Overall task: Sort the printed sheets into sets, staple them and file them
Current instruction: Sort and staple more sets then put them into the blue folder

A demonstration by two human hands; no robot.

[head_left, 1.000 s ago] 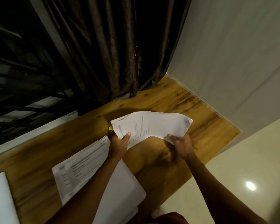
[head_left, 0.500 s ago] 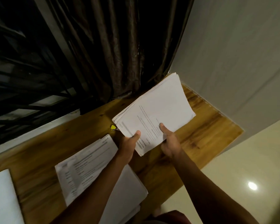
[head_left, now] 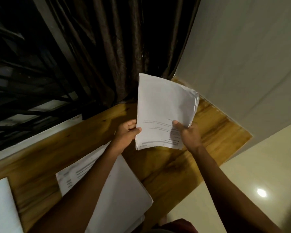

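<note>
I hold a stack of printed sheets (head_left: 163,111) in both hands, raised clear above a wooden desk (head_left: 212,132). The stack stands nearly upright, long side vertical, with its printed face toward me.

My left hand (head_left: 126,132) grips the lower left edge. The thumb is pressed on the front page and the fingers are curled behind the paper. My right hand (head_left: 189,134) grips the lower right part. Its thumb lies across the front page and its fingers are hidden behind the stack.

The sheets sit flush along the left edge. At the upper right corner they fan apart and curl a little. The lower half of the front page carries a few lines of print and a grey bar near the bottom edge, too blurred to read.

Under my left forearm, a second pile of sheets (head_left: 124,190) lies flat on the desk, its top page printed. 1 more white sheet (head_left: 0,207) lies on the desk at the far left, cut off by the frame edge.

Behind the desk hangs a dark brown curtain (head_left: 116,47), with a dark window (head_left: 15,81) to its left. A pale wall (head_left: 242,47) meets the desk on the right. Below it, a glossy cream floor (head_left: 225,174) shows 1 bright reflected light spot (head_left: 261,192).
</note>
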